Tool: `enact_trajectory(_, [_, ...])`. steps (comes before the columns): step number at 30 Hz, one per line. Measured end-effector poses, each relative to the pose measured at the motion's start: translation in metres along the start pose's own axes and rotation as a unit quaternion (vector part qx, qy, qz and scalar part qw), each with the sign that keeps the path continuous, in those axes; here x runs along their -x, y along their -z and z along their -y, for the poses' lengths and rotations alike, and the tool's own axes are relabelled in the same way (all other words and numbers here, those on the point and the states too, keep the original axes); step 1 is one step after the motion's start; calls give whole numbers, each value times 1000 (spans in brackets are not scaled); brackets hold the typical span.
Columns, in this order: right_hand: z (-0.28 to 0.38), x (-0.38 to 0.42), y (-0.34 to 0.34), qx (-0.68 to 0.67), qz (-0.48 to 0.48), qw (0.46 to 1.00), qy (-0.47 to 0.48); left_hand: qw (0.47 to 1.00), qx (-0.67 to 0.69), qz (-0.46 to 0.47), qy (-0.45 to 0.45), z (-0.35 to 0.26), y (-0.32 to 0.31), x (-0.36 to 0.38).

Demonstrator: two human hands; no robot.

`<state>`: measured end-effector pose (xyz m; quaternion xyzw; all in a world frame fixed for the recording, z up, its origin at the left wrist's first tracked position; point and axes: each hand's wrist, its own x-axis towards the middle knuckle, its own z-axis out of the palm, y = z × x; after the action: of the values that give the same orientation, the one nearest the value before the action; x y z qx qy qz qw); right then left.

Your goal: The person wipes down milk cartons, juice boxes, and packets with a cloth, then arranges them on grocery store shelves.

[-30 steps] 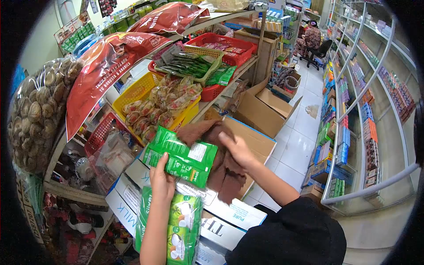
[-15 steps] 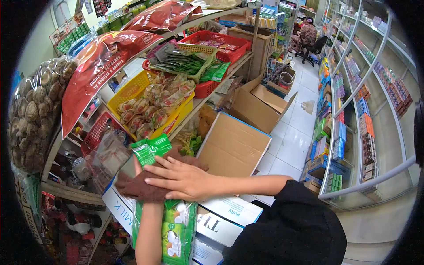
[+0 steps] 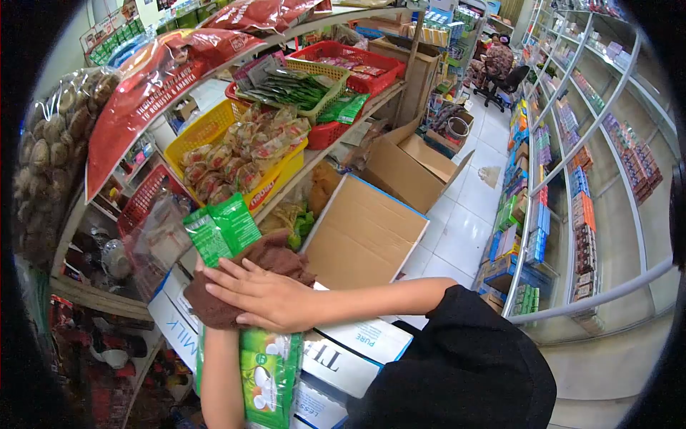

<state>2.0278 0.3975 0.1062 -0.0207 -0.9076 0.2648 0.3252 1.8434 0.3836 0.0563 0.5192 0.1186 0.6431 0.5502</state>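
Note:
My right hand [image 3: 261,297] lies flat, fingers stretched out, on a crumpled brown cloth [image 3: 289,250]. The cloth covers most of my left hand [image 3: 199,263], of which only a bit of finger shows. My left hand holds a strip of green sachets [image 3: 227,225] whose far end sticks out past the cloth; its grip is mostly hidden. Below the cloth, beside my left forearm, lie green packs with coconut pictures [image 3: 264,379] in clear plastic. They rest on a white carton [image 3: 357,343] with printed letters.
A yellow basket [image 3: 175,154] of wrapped goods and a red basket [image 3: 400,66] stand on the shelf. Open cardboard boxes [image 3: 389,171] are on the floor. Glass cabinets [image 3: 557,286] line the right side. A person [image 3: 499,58] sits in the far aisle.
The sachets' far end has swung left and shows more. My right hand and the cloth have shifted left, and the cloth is more bunched. The whole view has shifted slightly.

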Motion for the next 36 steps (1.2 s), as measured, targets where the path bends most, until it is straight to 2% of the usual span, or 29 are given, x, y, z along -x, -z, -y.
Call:
enact_trajectory(3, [-15,-6,14,52,1,999,0,992,58,-100,47,11,-26,-4])
enact_trajectory(5, [-34,-19,26,72,-62,995,-4,972,127,-177,92,13,-60,-23])
enact_trajectory(7, [-51,-36,35,84,-94,991,-48,940,185,-254,131,8,-79,-39])
enact_trajectory(8, [-59,-43,39,64,-112,989,-76,939,159,-248,179,4,-79,-44])
enact_trajectory(9, [-66,-48,38,42,-129,985,-104,934,67,-290,196,8,-72,-40])
enact_trajectory(11, [-62,-52,34,72,-141,983,-92,935,128,-266,196,8,-65,-39])
enact_trajectory(14, [-46,-42,24,129,-123,983,-54,954,153,-216,137,10,-58,-31])
enact_trajectory(17, [-43,-26,13,76,-108,990,-55,925,14,-368,93,14,-58,-29])
enact_trajectory(18, [-41,-19,11,66,-94,992,-57,980,194,-27,20,24,-29,-23])
enact_trajectory(21, [-29,1,8,81,-35,995,-50,980,172,95,-13,43,16,-3])
enact_trajectory(24, [-5,24,4,61,7,997,-43,982,174,40,64,39,42,15])
enact_trajectory(30, [-14,14,13,80,20,996,-19,972,167,-136,97,28,-17,-9])
enact_trajectory(33, [-35,-8,12,121,-23,992,-25,977,187,-78,70,27,-21,-19])
enact_trajectory(36, [-57,-38,18,89,-41,989,-108,966,251,18,62,27,-28,-23])
